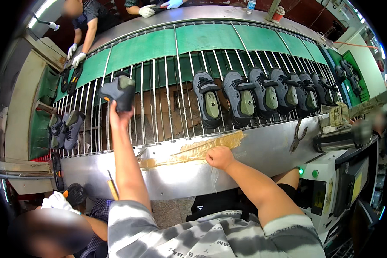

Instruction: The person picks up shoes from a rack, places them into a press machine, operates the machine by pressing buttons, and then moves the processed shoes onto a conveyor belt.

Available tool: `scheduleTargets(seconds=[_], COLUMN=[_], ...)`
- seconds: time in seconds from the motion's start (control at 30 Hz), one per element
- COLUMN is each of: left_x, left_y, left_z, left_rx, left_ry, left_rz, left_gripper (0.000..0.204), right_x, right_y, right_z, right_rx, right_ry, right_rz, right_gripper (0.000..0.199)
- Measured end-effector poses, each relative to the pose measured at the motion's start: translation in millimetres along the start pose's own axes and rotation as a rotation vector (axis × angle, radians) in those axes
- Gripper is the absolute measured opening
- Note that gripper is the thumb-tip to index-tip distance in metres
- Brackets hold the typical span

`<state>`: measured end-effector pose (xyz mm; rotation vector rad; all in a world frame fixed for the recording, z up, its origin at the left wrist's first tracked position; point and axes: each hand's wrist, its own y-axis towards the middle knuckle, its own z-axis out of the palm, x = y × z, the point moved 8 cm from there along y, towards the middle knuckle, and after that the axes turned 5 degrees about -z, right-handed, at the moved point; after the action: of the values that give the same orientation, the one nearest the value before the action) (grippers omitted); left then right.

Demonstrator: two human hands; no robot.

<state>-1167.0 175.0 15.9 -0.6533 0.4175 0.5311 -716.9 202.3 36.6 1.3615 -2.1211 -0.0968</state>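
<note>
My left hand (123,113) grips a dark grey and black shoe (124,95) with a green inside, raised over the rods of the conveyor (143,120) at the left. My right hand (220,157) is curled into a fist at the metal ledge (262,157), beside a strip of brown tape (189,150). What that fist may hold is hidden; a thin pale thread hangs below it. Right of centre, several shoes of the same kind (210,105) stand in a row on the rods, green insoles showing.
Two more shoes (73,129) stand at the conveyor's left end. Pliers (297,136) and a wooden-handled pointed tool (112,185) lie on the ledge. A gloved co-worker (90,26) reaches over soles at far left; another person (58,202) works at near left. A machine (318,176) stands at right.
</note>
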Motion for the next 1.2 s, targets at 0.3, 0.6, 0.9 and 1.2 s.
scheduleTargets(seconds=[0.3,0.6,0.9,1.2], left_x=[215,356,495,626], left_y=[-314,-519,-732,-814], left_z=[88,190,198,82], left_rx=[0.716,1.124,0.863,1.286], left_ry=[-0.241,-0.376,-0.332,0.599], left_rz=[-0.383,-1.154,-2.111,-1.974], left_gripper=[0.099,0.085,0.067,0.055], right_x=[-12,6,44,107], right_y=[-14,-171,-391,-569], right_z=[11,-199,-343,-383], right_rx=[0.28,-0.387,-0.788,-1.025], right_ry=[-0.034,1.742,1.86,1.943], right_rz=[0.273,0.222,-0.022,-0.187], right_gripper=[0.021,0.039,0.066,0.103])
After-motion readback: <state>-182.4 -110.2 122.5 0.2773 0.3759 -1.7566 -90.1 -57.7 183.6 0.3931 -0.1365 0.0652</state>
